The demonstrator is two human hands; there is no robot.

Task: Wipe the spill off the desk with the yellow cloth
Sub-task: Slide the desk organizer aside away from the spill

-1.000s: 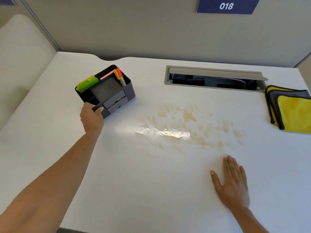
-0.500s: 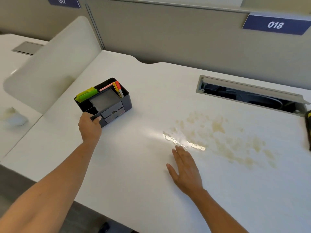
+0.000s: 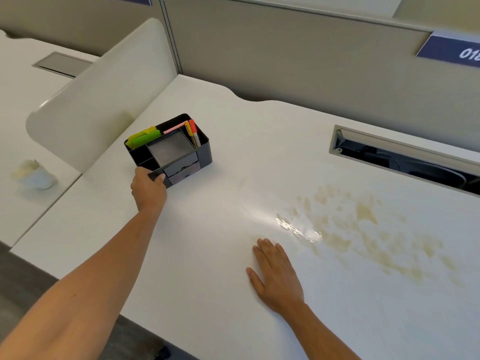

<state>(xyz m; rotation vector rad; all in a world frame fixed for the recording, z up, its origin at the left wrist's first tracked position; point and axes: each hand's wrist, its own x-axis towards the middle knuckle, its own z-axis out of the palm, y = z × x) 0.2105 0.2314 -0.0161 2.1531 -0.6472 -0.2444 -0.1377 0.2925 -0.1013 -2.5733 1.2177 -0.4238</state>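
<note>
Two hands: left hand [image 3: 148,191] grips the black organizer [image 3: 170,149] corner; right hand [image 3: 276,276] lies flat, holding nothing (fingers towards the spill [image 3: 368,229]), bare desk [image 3: 207,255] between.

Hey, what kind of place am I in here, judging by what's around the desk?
Most likely an open-plan office workstation: a white desk fenced by grey partition panels, a numbered blue sign on the partition, and a cable hatch set into the desktop. A black organiser holds stationery.

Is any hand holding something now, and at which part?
The left hand grips the black organizer at its near corner. The right hand lies flat on the desk, holding nothing.
</note>
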